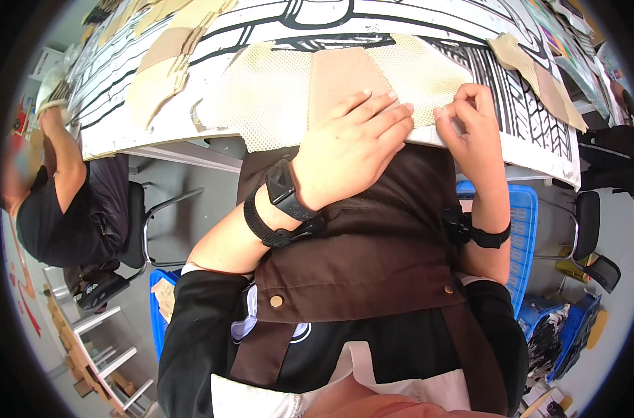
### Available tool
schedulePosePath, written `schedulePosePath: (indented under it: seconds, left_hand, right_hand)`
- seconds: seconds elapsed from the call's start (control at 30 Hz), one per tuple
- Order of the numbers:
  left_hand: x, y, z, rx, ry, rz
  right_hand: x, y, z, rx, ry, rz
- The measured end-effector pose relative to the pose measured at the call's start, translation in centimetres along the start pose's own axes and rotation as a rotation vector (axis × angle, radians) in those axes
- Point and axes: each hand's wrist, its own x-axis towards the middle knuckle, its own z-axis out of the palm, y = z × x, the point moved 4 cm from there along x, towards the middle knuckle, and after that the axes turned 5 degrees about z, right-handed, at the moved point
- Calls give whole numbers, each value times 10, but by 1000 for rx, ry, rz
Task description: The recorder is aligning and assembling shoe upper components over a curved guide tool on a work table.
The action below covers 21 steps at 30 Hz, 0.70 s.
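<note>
A cream mesh fabric piece point(275, 90) with a smooth tan panel point(334, 76) sewn into its middle lies at the table's near edge, directly before me. My left hand point(355, 139) rests flat on the tan panel, fingers together and stretched out toward the right-hand seam. Over the right mesh part, near its lower edge, my right hand point(470, 122) is closed in a pinch, thumb and index fingertips drawn together. Whatever sits between those fingertips is too small to make out.
The table point(212, 42) has a black-and-white printed top. A stack of similar fabric pieces point(167, 63) lies at left, with another fabric piece point(539, 76) at right. Blue crates point(529, 209) stand below. At far left sits another person point(59, 188).
</note>
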Motion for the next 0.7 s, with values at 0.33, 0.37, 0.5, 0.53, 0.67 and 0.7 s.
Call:
schedulePosePath:
  seconds: [0.33,0.37,0.5,0.53,0.67,0.7]
  left_hand:
    - [15,4,-6,-33,-67,-12]
    - [16,4,-5,-39,-114,-14]
    - [14,4,-5,-21,-72,-10]
    - [13,4,-6,-23,-65,-11]
    - [13,4,-5,-17,-51,-8]
    - [14,5,-5,-15,-49,-3]
  right_hand:
    - [4,9,-2,-28,156,18]
    - [5,21,1,296,145,189]
    - [31,26,3,753,165,467]
    - [37,34,5,717,123,528]
    - [70,47,4,615,-117,633]
    - [77,48,0,614,-112,631]
